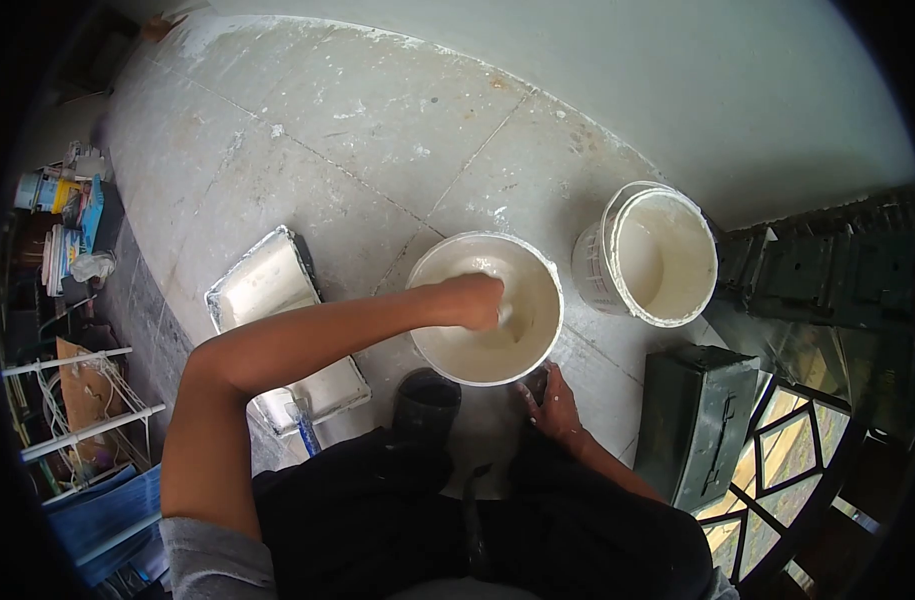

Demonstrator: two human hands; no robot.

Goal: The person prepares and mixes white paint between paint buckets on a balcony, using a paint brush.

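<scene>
A white bucket (484, 374) of pale, creamy paint stands on the floor in front of me, between my feet. Across its mouth reaches my left arm, and my left hand (472, 301) is closed in a fist inside the rim; I cannot tell what it grips. A pale streak shows in the mix just beside the fist. Low at the bucket's near right side is my right hand (557, 408), thumb and fingers apart around a dark shape that looks like my shoe, fingertips close to the bucket wall.
A second white bucket (589, 262) with pale paint stands right. To the left lies a paint tray (352, 390) with a blue-handled roller (304, 428). A dark green metal box (697, 420) sits near my right knee. Cluttered shelves (87, 440) line the left; a wall (677, 80) rises behind.
</scene>
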